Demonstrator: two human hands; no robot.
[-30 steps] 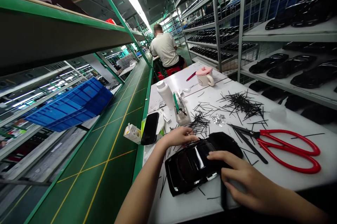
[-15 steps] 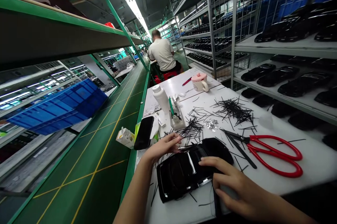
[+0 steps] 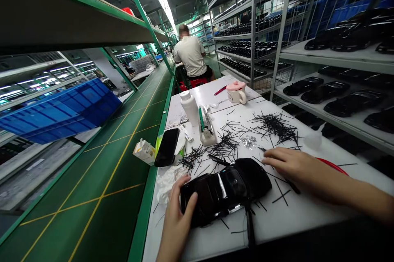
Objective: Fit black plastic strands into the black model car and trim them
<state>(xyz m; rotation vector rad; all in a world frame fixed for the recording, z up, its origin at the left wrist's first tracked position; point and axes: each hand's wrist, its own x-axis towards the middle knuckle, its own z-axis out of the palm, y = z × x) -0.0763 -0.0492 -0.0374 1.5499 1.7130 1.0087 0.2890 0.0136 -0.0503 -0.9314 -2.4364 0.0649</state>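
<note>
A glossy black model car body (image 3: 224, 190) lies on the white worktable (image 3: 303, 212), and a thin black strip hangs down from its near side. My left hand (image 3: 178, 223) grips the car's left end, with the thumb on top. My right hand (image 3: 295, 165) is off the car, fingers extended and apart from it, lying over the red-handled scissors (image 3: 332, 164). The hand hides most of the scissors. Heaps of thin black strips (image 3: 275, 128) lie scattered beyond the car and around it.
A phone (image 3: 167, 147), white bottle (image 3: 189, 108), small carton (image 3: 144, 152), tool holder (image 3: 207, 132) and pink mug (image 3: 237, 92) stand on the table. A green conveyor (image 3: 123, 163) runs along the left. Shelves of black car bodies (image 3: 344, 104) stand right; a seated co-worker (image 3: 191, 56) is ahead.
My right hand has left the car and moved right over the scissors. My left hand has shifted from the car's far side to its left end. The view has swung slightly.
</note>
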